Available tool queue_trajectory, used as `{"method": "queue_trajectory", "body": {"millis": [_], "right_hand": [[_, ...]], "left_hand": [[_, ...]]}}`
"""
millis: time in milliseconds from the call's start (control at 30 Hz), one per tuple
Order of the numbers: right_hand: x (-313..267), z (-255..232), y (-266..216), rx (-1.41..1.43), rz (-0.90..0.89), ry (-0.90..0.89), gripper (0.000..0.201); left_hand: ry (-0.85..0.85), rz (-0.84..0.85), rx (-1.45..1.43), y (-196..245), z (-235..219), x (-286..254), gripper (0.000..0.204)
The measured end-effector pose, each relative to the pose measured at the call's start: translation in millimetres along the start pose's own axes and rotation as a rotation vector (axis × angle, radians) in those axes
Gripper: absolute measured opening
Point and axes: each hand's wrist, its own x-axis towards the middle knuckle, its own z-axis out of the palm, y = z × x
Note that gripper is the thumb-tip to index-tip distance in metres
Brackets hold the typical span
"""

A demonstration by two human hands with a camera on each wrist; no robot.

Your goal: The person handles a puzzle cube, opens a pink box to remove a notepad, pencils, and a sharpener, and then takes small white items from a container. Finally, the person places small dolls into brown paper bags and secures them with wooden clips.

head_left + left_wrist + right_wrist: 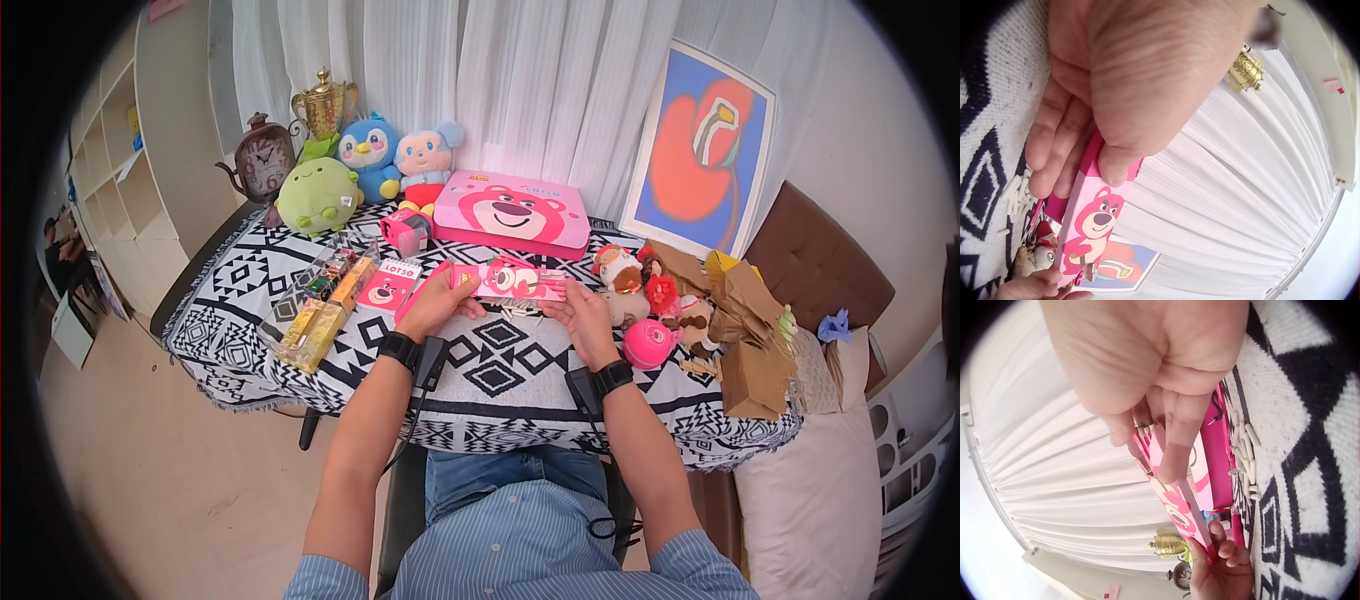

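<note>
A long, slim pink box (512,281) with a cartoon bear print is held between both hands, over the middle of the table. My left hand (437,304) pinches its left end, with the thumb lying across the pink face in the left wrist view. At the other end, my right hand (586,318) holds the box between thumb and fingers. In the right wrist view, that end shows several slim pink strips (1141,445) by the fingers. Small white sticks (1247,453) lie in a loose pile on the patterned cloth below.
Behind the hands lies a large pink bear box (512,212). To the left are a bear notepad (388,288) and yellow packages (318,330); plush toys (318,195) stand farther back. A pink ball (649,343), small dolls (617,270) and brown paper bags (752,380) crowd the right.
</note>
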Motion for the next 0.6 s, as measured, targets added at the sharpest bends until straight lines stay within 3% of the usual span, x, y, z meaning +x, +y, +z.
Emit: {"method": "queue_trajectory", "body": {"millis": [600], "right_hand": [[0.2, -0.5, 1.2, 0.032, -0.027, -0.014, 0.031]], "left_hand": [[-0.004, -0.009, -0.004, 0.2, -0.2, 0.6, 0.031]]}}
